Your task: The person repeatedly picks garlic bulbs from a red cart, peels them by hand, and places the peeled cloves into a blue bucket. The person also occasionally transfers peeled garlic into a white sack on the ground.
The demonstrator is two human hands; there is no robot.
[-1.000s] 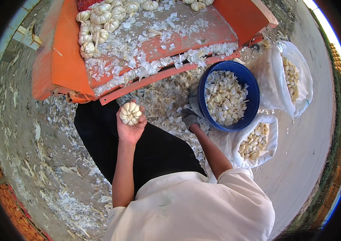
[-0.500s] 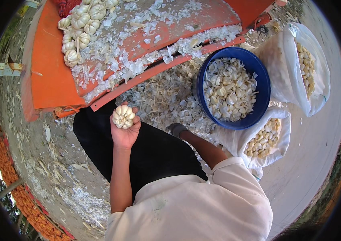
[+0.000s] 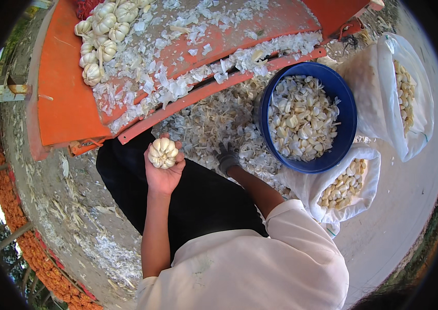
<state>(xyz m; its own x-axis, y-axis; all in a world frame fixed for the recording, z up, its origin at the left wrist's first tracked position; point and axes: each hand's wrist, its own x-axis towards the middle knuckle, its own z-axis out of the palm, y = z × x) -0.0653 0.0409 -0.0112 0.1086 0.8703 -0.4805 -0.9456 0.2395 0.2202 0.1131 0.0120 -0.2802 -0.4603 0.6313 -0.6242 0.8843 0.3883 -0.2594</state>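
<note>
My left hand (image 3: 165, 174) is closed around a garlic bulb (image 3: 162, 153), held above my dark-clothed lap with its cloves facing up. The papery outer skin is largely off the bulb, and the cloves still sit together. My right hand (image 3: 227, 158) wears a grey glove with darker fingertips. Its fingers are spread beyond my leg, over a pile of garlic skins (image 3: 213, 124), and nothing shows in them. To its right stands a blue bucket (image 3: 350, 111) of loose garlic cloves (image 3: 301, 116) mixed with skins.
An orange metal platform (image 3: 66, 98) at the upper left bears whole garlic bulbs (image 3: 104, 24) and scattered skins. Two white sacks of cloves, a larger sack (image 3: 371, 88) and a smaller sack (image 3: 306, 186), stand by the bucket. A row of orange mesh bags (image 3: 15, 206) lies at the far left.
My right hand has moved slightly up and left, and its spread fingers now show. The left hand still holds the garlic bulb, which is tilted a little differently. The view has shifted slightly.
</note>
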